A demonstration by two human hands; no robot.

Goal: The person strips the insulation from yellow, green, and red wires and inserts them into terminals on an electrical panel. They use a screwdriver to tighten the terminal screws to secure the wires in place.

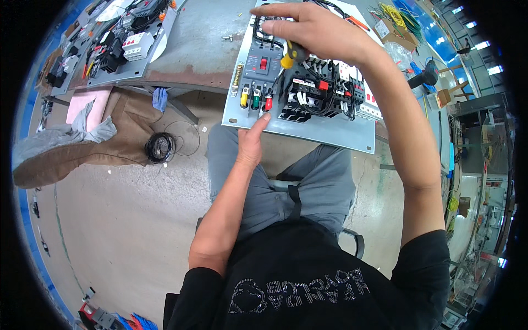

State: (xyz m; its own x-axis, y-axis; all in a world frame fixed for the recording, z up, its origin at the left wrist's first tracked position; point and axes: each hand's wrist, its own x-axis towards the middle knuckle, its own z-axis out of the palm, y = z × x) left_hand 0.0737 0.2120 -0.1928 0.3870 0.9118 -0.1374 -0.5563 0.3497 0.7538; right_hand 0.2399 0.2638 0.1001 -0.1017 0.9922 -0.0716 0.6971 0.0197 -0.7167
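A grey metal mounting plate (pixel 330 133) carries electrical parts and overhangs the bench edge above my lap. My left hand (pixel 251 144) grips its near edge, fingers hidden underneath, the thumb at the red-sleeved terminal (pixel 268 103). Yellow and green sleeved terminals (pixel 245 98) sit beside it, below a grey circuit breaker (pixel 260 67) with a red switch. A screwdriver (pixel 287 59) with a yellow and black handle leans with its shaft toward these terminals. Over its handle end, my right hand (pixel 316 30) is open, thumb and fingers stretched left. Black contactors (pixel 308 96) with wires stand to the right.
Another populated plate (pixel 124 69) lies on the bench (pixel 201 52) at left. Loose screws (pixel 227 38) lie between the plates. A cordless drill (pixel 426 76) and a box of coiled wire (pixel 397 34) are at right. Black cable (pixel 160 147) lies coiled on the floor.
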